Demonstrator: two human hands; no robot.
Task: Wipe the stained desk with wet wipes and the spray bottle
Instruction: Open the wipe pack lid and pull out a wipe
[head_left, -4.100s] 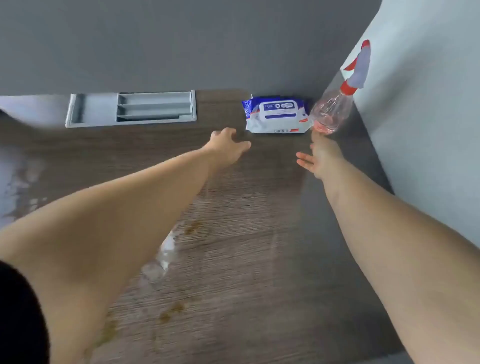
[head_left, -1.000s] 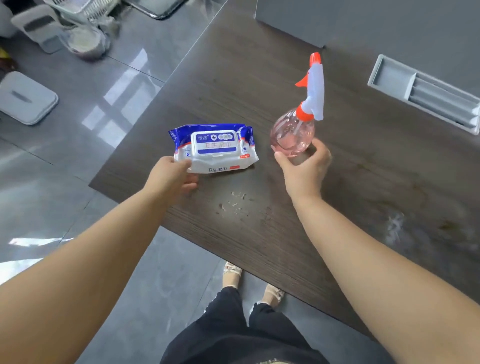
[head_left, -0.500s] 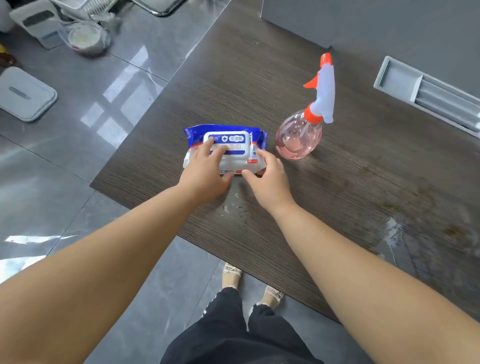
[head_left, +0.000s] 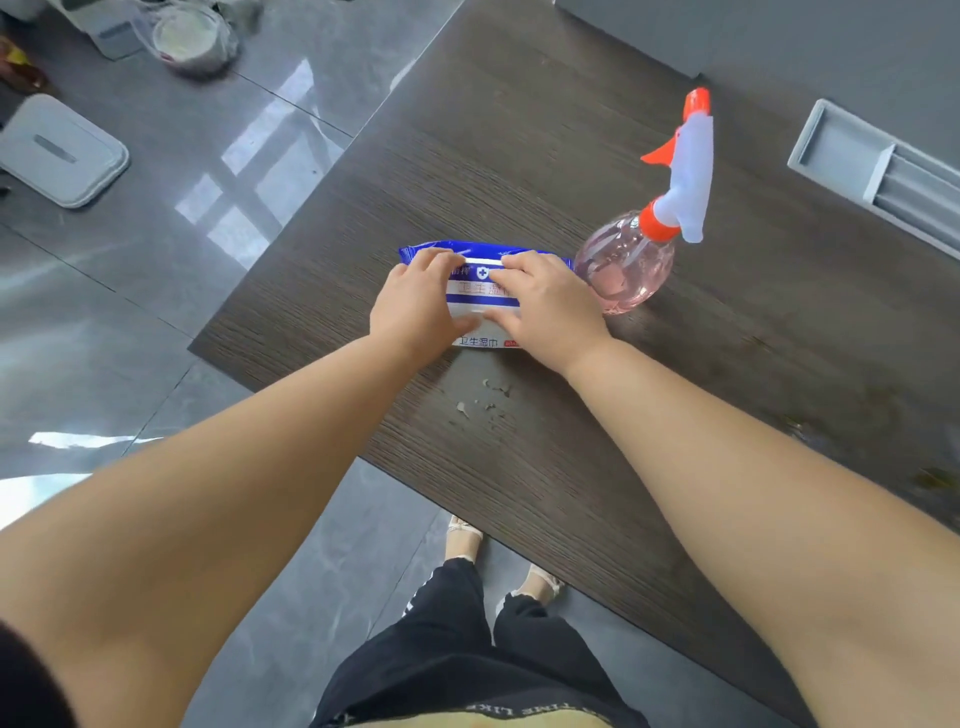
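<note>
A blue and white wet wipes pack (head_left: 480, 292) lies flat on the dark wood desk (head_left: 519, 156), near its left corner. My left hand (head_left: 415, 306) holds the pack's left half, fingers curled over the far edge and thumb at the lid's near edge. My right hand (head_left: 550, 306) holds the right half the same way, its thumb beside the left thumb. The pink spray bottle (head_left: 628, 265) with a white and orange trigger head stands upright just right of the pack, untouched. Brown stains (head_left: 802, 427) and a wet smear mark the desk at the right; small flecks (head_left: 488, 399) lie just in front of the pack.
A grey recessed cable tray (head_left: 878, 166) sits in the desk at the far right. On the tiled floor to the left are a white lidded box (head_left: 57, 150) and a bagged bowl (head_left: 189, 36). The desk's front edge runs diagonally above my legs (head_left: 467, 649).
My right hand let go of the spray bottle and came onto the pack. Both hands have since shifted onto its top, thumbs meeting at the lid's near edge.
</note>
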